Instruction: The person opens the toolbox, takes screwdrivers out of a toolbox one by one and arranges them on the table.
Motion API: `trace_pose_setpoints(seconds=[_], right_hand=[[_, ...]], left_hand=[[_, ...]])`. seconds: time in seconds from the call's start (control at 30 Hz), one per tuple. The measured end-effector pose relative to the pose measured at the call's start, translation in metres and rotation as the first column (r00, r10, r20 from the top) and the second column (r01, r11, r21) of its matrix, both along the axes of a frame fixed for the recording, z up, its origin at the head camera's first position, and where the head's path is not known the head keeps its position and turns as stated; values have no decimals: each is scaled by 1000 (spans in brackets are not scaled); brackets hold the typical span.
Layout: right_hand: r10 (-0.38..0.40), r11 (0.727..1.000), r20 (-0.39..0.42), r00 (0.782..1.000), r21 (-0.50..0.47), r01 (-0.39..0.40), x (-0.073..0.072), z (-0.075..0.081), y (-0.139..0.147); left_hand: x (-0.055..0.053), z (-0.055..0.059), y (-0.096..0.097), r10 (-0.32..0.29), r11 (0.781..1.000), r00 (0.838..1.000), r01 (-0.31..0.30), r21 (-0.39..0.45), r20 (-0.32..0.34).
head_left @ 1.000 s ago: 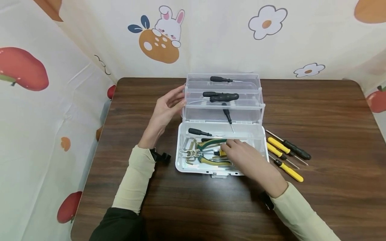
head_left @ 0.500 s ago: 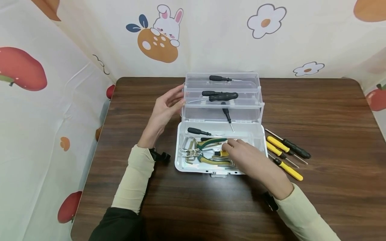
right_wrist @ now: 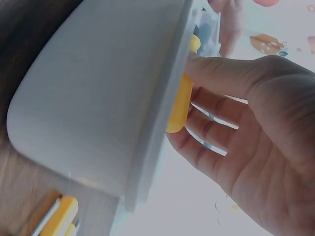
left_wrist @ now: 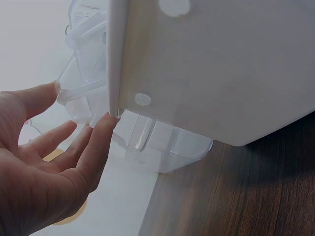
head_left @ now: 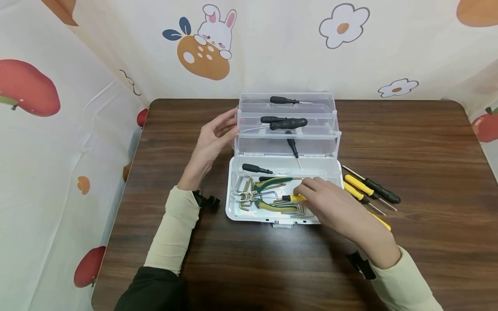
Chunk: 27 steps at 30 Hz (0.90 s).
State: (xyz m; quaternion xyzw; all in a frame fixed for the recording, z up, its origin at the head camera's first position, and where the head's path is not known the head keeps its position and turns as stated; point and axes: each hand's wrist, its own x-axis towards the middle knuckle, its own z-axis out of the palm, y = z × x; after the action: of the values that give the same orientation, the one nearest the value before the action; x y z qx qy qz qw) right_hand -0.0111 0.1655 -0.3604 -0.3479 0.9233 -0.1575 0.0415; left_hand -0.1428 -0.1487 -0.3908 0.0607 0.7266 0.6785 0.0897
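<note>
A white toolbox (head_left: 232, 211) stands open on the table, its clear tiered trays (head_left: 249, 147) raised at the back. At the trays' left edge, my left hand (head_left: 209, 144) touches the clear plastic with thumb and fingertips, fingers loosely extended. Inside the base, my right hand (head_left: 330, 205) pinches a screwdriver by its yellow handle (head_left: 298, 198); the shaft points left. The right wrist view shows the thumb and fingers around that yellow handle (right_wrist: 181, 105) at the box's rim. Beneath lie green-handled pliers (head_left: 272, 208) and several hex keys (head_left: 242, 183).
Several small black screwdrivers (head_left: 288, 124) rest in the raised trays, and another black screwdriver (head_left: 256, 169) lies along the base's back. Right of the box, several screwdrivers with yellow handles (head_left: 359, 184) and one with a black handle (head_left: 383, 191) lie on the wooden table (head_left: 420, 164).
My right hand has shifted to the right inside the box, and the yellow-handled screwdriver has moved right with it. My left hand stays at the trays.
</note>
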Motion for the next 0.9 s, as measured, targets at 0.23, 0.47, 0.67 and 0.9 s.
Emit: trace_pose_setpoints(seconds=[0.23,0.47,0.67,0.9], right_hand=[[-58,997,-34,998,-51,56,1,10,23],[-131,987,-86,988,-101,122,1,23,51],[-212,975,-110,971,-98,202,3,30,72],[-293,955,-156,943,-86,283,4,29,96]], left_hand=[[0,1,0,3,1000,1000,-3,-8,-1],[1,2,0,8,1000,1000,-8,-21,6],[1,1,-1,6,1000,1000,-6,-27,12],[1,1,-1,1,1000,1000,0,-17,5]])
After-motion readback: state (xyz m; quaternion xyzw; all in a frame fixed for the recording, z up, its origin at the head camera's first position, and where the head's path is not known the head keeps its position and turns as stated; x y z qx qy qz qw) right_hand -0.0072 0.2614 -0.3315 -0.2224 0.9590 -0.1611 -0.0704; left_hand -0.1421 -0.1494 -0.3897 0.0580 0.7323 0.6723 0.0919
